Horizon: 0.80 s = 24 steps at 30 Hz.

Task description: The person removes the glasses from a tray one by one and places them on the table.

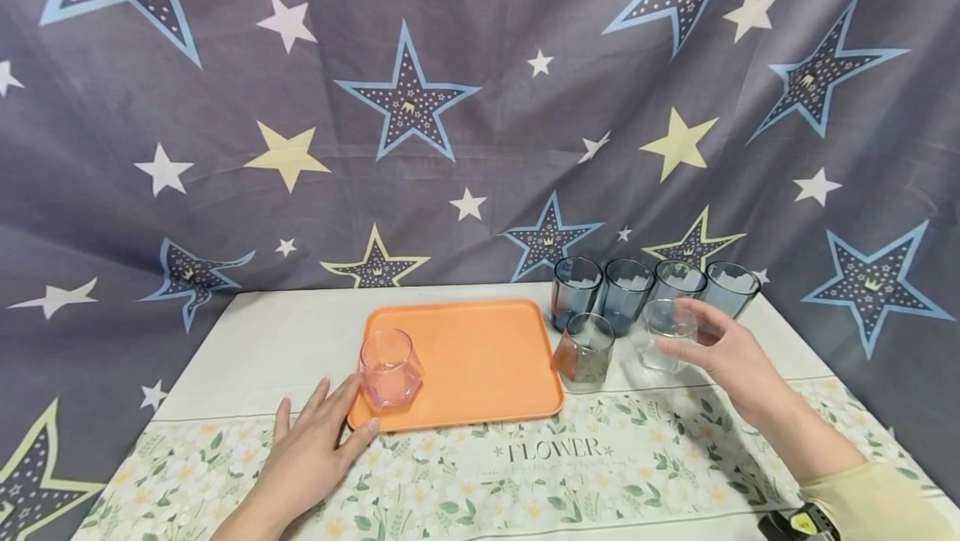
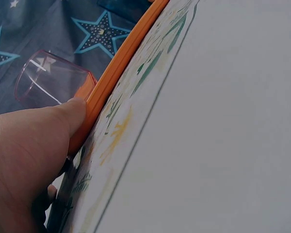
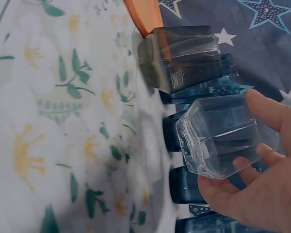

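Note:
My right hand (image 1: 723, 353) grips a clear glass (image 3: 218, 136) with a faceted base, thumb on one side and fingers on the other. The right wrist view shows that glass tilted, in front of the blue glasses. At the front left corner of the orange tray (image 1: 472, 362) lies my left hand (image 1: 318, 433), fingers spread. Its thumb (image 2: 77, 114) is right at the tray's rim in the left wrist view. A pink-tinted glass (image 1: 392, 370) stands upright on the tray's left end, close to the left fingertips.
A grey-brown glass (image 1: 587, 353) stands just off the tray's right edge. Behind it, several blue glasses (image 1: 628, 299) form a row at the back right. A flowered cloth strip (image 1: 480, 474) runs along the white table (image 1: 292, 333); a starry curtain (image 1: 450, 107) hangs behind.

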Motion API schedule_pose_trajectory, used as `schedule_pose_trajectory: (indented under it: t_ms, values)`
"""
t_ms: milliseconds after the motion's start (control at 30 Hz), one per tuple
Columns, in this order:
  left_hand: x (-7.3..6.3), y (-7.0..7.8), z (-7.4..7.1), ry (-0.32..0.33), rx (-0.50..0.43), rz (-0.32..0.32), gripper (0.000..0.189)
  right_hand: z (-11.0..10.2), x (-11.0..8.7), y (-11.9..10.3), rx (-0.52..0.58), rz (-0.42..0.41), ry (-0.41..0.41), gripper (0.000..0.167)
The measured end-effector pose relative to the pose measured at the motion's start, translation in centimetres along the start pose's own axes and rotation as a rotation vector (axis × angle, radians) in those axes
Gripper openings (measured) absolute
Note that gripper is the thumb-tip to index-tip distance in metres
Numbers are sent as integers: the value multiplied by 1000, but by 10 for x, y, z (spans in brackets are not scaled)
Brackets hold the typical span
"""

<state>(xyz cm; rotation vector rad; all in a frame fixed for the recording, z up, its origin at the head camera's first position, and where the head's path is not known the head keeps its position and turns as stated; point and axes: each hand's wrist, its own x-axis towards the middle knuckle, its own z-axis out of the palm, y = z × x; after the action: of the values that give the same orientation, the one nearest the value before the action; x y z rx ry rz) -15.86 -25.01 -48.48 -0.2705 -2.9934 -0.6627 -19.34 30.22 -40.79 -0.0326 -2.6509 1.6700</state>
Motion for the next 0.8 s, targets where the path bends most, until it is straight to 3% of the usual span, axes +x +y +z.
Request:
schedule_pose_trajectory:
  t_ms: [467, 800]
  values:
    - [-1, 0, 1, 6, -1, -1, 89, 14, 4, 12, 66, 25, -13, 96]
    - [-2, 1, 0, 13, -2, 1, 87, 19, 6, 17, 40, 28, -8, 95]
